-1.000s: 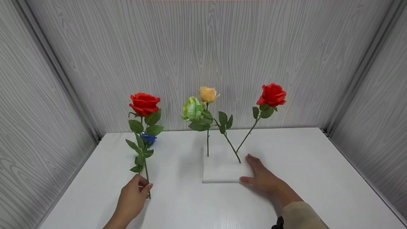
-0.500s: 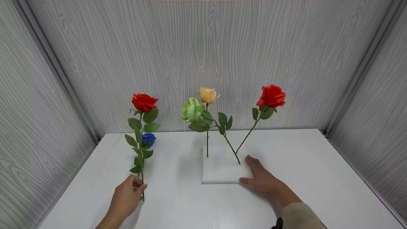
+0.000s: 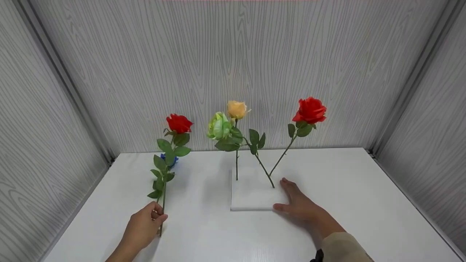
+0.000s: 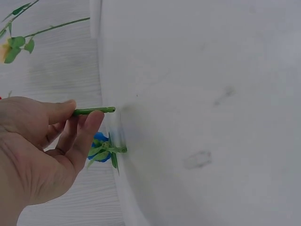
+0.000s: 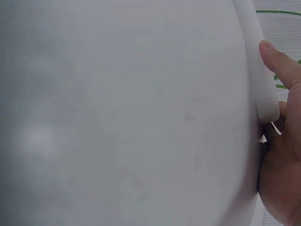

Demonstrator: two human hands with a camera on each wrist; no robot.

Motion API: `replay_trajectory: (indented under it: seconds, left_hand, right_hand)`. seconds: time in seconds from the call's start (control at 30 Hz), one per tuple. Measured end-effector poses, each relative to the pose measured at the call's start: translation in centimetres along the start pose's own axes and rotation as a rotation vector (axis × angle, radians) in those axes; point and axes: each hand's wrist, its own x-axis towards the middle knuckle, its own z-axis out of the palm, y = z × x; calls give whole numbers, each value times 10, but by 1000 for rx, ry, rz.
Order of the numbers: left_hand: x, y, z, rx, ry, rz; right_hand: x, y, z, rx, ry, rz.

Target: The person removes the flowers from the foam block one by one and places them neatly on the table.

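My left hand [image 3: 140, 227] pinches the lower stem of a red rose [image 3: 179, 123] between thumb and fingers; the bloom leans slightly right. In the left wrist view the cut end of its stem [image 4: 101, 110] sticks out past the fingertips. Partly hidden behind its leaves is a blue rose [image 4: 99, 137], low by the table. At the right front corner of a white square base [image 3: 251, 200], my right hand [image 3: 304, 205] rests with spread fingers. Its thumb [image 5: 277, 59] lies against the base's front edge. From this base rise a yellow rose [image 3: 237, 110], a green flower [image 3: 219, 126] and another red rose [image 3: 310, 111].
The white table [image 3: 196, 236] carries everything. Grey wood-grain panels enclose it at the back [image 3: 233, 54] and on both sides. The green flower's stem slants left and the right red rose's slants right, their lower parts overlapping in the head view.
The red rose in my left hand first straightened, then tipped right, its bloom lowering across the blue rose. My left hand shifted slightly left and down. The right hand stayed on the base.
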Motion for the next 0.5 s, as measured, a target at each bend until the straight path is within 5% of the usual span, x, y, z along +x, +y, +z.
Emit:
replay_trajectory:
  seconds: [0.5]
  left_hand:
    - [3,-6,4,28,-35,11]
  right_hand:
    - [-1,-2,1,-20,9,13]
